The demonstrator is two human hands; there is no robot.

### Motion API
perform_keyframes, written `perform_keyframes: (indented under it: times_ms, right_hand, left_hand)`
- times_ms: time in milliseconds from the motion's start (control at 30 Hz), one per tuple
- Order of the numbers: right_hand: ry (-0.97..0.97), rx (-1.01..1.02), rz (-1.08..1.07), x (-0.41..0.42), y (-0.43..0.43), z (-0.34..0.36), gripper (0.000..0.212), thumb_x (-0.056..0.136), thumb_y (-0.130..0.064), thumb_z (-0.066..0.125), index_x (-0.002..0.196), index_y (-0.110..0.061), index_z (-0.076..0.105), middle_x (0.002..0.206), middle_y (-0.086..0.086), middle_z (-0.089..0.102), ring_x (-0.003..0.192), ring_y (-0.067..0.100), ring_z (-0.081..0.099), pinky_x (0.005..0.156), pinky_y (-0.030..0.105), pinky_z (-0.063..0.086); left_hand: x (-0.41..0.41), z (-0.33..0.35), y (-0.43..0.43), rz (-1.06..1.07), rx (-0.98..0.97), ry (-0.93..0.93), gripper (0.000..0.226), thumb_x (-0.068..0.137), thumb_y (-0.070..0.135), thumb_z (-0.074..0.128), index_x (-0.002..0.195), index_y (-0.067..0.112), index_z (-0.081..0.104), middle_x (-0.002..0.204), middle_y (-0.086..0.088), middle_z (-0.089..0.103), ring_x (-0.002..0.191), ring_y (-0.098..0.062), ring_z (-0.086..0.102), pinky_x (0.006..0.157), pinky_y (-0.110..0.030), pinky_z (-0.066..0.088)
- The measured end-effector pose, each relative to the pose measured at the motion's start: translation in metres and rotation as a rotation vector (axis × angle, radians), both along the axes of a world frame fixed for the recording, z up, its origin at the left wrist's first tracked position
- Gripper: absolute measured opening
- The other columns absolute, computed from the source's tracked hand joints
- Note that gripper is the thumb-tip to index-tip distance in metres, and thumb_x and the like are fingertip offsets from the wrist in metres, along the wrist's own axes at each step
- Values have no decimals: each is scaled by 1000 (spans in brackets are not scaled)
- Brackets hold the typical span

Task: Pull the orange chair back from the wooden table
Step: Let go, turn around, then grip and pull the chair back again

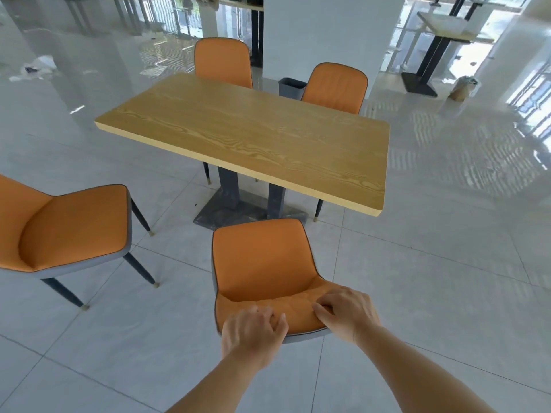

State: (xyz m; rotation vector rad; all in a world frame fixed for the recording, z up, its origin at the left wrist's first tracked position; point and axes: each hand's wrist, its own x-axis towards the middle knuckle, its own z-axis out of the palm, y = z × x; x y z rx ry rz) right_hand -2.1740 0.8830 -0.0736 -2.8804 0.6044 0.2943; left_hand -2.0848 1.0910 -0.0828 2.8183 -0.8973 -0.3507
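An orange chair [262, 260] with a grey shell stands just in front of me, its seat facing the wooden table [253, 135]. The front of its seat lies clear of the table's near edge, over the grey table base. My left hand [253, 335] grips the top of the chair's backrest on the left. My right hand [347, 314] grips the same top edge on the right. Fingers of both hands curl over the orange padding.
Another orange chair [68, 231] stands to the left, turned sideways. Two more orange chairs [223, 62] [335, 87] are tucked in at the table's far side. A grey bin [292, 87] and a white pillar stand behind. Glossy tiled floor lies all around.
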Motion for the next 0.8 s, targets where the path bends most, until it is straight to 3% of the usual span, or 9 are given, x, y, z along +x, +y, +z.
perform_keyframes:
  times_ms: [167, 433, 567, 700, 800]
  right_hand:
    - [-14, -20, 7, 3, -4, -4, 56, 87, -64, 21, 76, -26, 62, 75, -10, 60, 82, 8, 52, 71, 29, 45]
    - [-1, -3, 30, 2, -5, -1, 58, 88, -63, 20, 77, -28, 65, 79, -12, 61, 84, 7, 52, 74, 29, 46]
    - [9, 2, 44, 2, -4, -2, 57, 89, -62, 19, 77, -29, 64, 78, -12, 60, 85, 9, 53, 77, 34, 49]
    - [15, 11, 81, 0, -2, 2, 55, 90, -64, 15, 102, -37, 61, 104, -11, 61, 101, 15, 52, 87, 37, 45]
    - [-5, 11, 92, -2, -1, 7, 55, 93, -64, 17, 123, -37, 55, 122, -9, 59, 111, 18, 52, 94, 40, 44]
  left_hand:
    - [4, 1, -3, 4, 4, -6, 56, 91, 63, 16, 84, 30, 61, 83, 10, 61, 72, -9, 53, 62, -28, 46]
    - [1, 4, -5, 19, 40, 67, 57, 94, 62, 16, 103, 34, 64, 101, 9, 63, 87, -12, 56, 80, -32, 49]
    - [-2, 8, -5, 53, 57, 93, 54, 96, 60, 18, 103, 33, 65, 106, 7, 64, 93, -15, 56, 87, -34, 48]
    - [-8, 14, -5, 107, 102, 100, 56, 97, 62, 16, 106, 33, 63, 112, 5, 64, 102, -17, 57, 99, -40, 45]
    - [-12, 24, -2, 139, 75, 74, 49, 99, 60, 20, 113, 34, 58, 112, 6, 62, 102, -16, 57, 97, -36, 46]
